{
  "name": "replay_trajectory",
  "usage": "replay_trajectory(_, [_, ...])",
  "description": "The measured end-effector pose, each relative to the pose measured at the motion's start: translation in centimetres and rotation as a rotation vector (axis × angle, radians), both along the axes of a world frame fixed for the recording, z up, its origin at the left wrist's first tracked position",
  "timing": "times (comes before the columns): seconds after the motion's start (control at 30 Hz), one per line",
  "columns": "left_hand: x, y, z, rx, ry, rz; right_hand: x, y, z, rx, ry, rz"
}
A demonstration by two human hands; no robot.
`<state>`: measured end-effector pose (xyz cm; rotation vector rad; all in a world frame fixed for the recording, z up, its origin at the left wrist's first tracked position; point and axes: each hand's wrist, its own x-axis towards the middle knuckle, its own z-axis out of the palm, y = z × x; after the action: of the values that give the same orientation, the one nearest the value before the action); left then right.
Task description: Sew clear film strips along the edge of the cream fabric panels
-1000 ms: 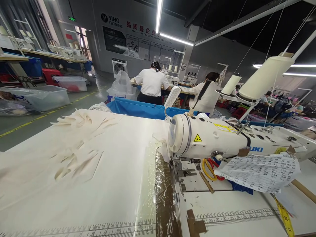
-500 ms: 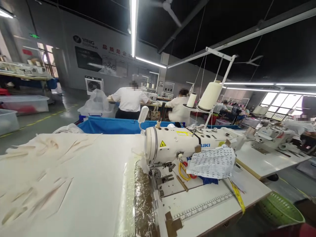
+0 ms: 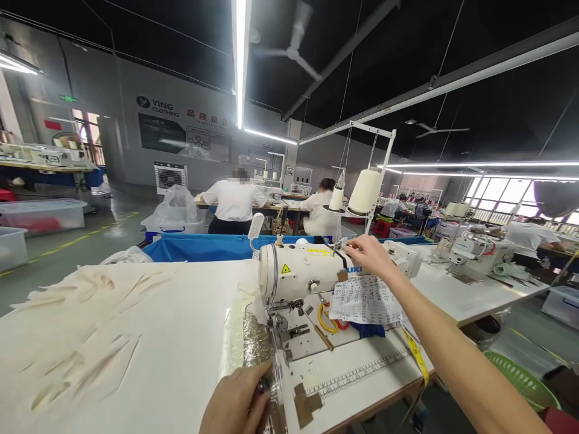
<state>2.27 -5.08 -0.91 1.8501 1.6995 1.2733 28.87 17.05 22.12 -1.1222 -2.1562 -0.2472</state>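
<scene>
Hands now at the sewing machine, absent a moment ago.

Right hand [image 3: 370,254] has reached onto the top of the white JUKI sewing machine [image 3: 307,274], fingers pinched near the thread guides, though I cannot tell what they grip. Left hand [image 3: 237,402] presses loosely curled on the taped table edge [image 3: 260,355]. Wall sign [image 3: 156,105] reads "YING CLOTHING".

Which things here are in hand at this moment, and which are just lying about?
In hand:
- sewing machine, right hand on its top
- table edge, left hand resting by the clear film

Lying about:
- cream fabric pieces
- printed sheet
- scissors
- yellow tape measure
- thread cones
</scene>
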Motion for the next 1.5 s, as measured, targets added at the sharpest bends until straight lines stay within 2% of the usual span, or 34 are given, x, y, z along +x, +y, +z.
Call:
replay_trajectory(0.1, [-0.1,0.8,-0.8,0.107,0.319,0.094,-0.2,1.0,0.0,-0.085,-0.081,0.019])
replay_trajectory(0.23, [0.0,0.5,-1.3,0.239,0.403,0.157,0.1,1.5,-0.4,-0.133,-0.049,0.054])
replay_trajectory(0.3, [0.0,0.4,-1.2,0.287,0.409,0.198,0.2,1.8,-0.1,-0.121,0.044,0.06])
replay_trajectory(0.4, [-0.1,0.2,-0.8,0.304,0.362,0.249,0.4,1.8,1.2,-0.068,0.274,0.061])
replay_trajectory(0.47, [-0.1,0.0,-0.3,0.302,0.26,0.281,0.4,0.5,1.9,-0.034,0.421,0.091])
replay_trajectory(0.53, [-0.1,-0.3,0.4,0.292,0.078,0.302,0.0,-2.3,1.3,-0.032,0.509,0.154])
replay_trajectory(0.57, [-0.1,-0.4,0.8,0.265,-0.052,0.304,-0.4,-4.3,0.3,-0.045,0.519,0.195])
replay_trajectory(0.63, [0.0,-0.7,1.6,0.143,-0.411,0.264,-1.4,-9.1,-3.0,-0.103,0.479,0.308])
replay_trajectory(0.7, [0.3,-1.2,2.4,-0.033,-0.851,0.16,-3.0,-14.1,-7.6,-0.177,0.33,0.541])
replay_trajectory(0.77, [0.8,-1.8,2.9,-0.179,-1.225,0.049,-5.0,-18.1,-12.4,-0.172,0.291,0.662])
replay_trajectory(0.83, [1.5,-2.5,3.2,-0.253,-1.434,-0.015,-7.2,-20.2,-16.2,-0.201,0.263,0.677])
replay_trajectory(0.9, [2.2,-3.1,3.2,-0.278,-1.51,-0.053,-9.0,-20.8,-18.4,-0.135,0.277,0.639])
replay_trajectory(0.97, [2.8,-3.6,3.1,-0.274,-1.52,-0.068,-10.0,-20.6,-19.2,-0.077,0.269,0.6])
replay_trajectory(1.2, [4.0,-4.0,2.7,-0.261,-1.434,-0.097,-9.7,-20.6,-19.1,-0.006,0.172,0.524])
replay_trajectory(1.37, [4.0,-3.7,2.1,-0.193,-1.238,-0.079,-9.6,-20.8,-19.3,-0.029,0.084,0.457])
replay_trajectory(1.5, [3.5,-3.3,1.4,-0.143,-1.048,0.011,-9.0,-21.0,-18.6,-0.105,-0.002,0.404])
